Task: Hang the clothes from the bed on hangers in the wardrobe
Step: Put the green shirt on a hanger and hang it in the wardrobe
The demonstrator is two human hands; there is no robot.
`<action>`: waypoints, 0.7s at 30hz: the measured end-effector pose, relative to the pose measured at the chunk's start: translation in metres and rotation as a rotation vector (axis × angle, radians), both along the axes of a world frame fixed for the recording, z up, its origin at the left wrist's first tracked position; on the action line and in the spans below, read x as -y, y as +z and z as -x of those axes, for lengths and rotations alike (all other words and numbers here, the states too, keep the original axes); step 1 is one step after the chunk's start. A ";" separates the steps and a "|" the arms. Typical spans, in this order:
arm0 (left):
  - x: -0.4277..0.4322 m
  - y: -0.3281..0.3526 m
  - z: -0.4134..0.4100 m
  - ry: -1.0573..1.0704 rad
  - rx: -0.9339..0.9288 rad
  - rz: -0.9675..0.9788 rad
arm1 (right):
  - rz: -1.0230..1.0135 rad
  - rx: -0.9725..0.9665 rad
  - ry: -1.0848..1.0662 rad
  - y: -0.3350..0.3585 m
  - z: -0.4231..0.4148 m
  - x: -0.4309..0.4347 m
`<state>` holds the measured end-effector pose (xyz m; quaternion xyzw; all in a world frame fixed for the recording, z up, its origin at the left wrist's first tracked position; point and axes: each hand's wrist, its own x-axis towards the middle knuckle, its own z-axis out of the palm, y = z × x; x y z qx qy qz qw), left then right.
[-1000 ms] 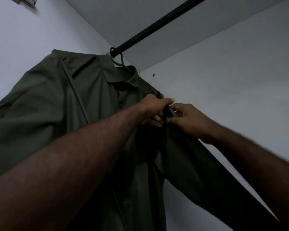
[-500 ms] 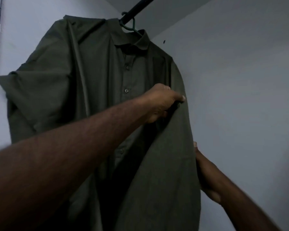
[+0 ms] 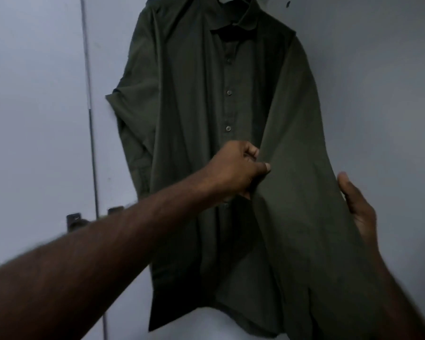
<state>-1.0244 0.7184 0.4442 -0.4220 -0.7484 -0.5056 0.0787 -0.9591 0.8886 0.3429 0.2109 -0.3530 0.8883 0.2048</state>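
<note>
A dark olive button-up shirt [image 3: 194, 106] hangs in front of a pale wall, its collar at the top edge of the view. The hanger and rail are out of frame. My left hand [image 3: 241, 168] pinches the front placket edge of the shirt near mid-height, thumb pointing right. My right hand [image 3: 358, 207] holds the shirt's right side edge from behind, thumb visible on the outer edge, fingers hidden by the cloth. The right front panel is stretched between both hands.
Pale wardrobe walls surround the shirt. A vertical seam or door edge [image 3: 90, 119] runs down the left side, with a small dark metal fitting [image 3: 75, 220] low on the left.
My view has tilted down, so the rail and hanger left the frame. Both hands slid lower along the shirt's front panel, the left hand from chest height to mid-height.
</note>
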 end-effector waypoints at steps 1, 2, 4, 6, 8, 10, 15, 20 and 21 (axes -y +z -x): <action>0.007 -0.004 -0.001 0.037 -0.043 -0.001 | 0.015 0.005 -0.022 -0.003 -0.001 -0.001; 0.015 -0.008 -0.001 0.076 -0.083 0.000 | 0.014 0.002 -0.021 -0.004 -0.009 0.007; 0.030 -0.012 -0.003 0.123 -0.132 0.010 | -0.021 -0.038 -0.027 -0.012 -0.014 0.020; 0.044 -0.015 -0.007 0.156 -0.143 0.019 | -0.079 -0.037 -0.004 -0.020 -0.017 0.040; 0.056 -0.017 -0.011 0.192 -0.133 0.017 | -0.130 0.003 -0.024 -0.026 -0.012 0.056; 0.072 -0.017 -0.008 0.252 -0.126 -0.050 | -0.154 0.035 -0.047 -0.031 -0.006 0.066; 0.116 -0.022 0.036 0.744 -0.405 -0.039 | -0.061 0.074 0.032 -0.035 -0.003 0.076; 0.109 -0.041 0.058 0.619 -0.087 0.141 | -0.064 0.087 0.068 -0.038 -0.007 0.078; 0.101 -0.042 0.058 0.599 -0.122 0.128 | -0.071 0.089 0.055 -0.038 -0.009 0.076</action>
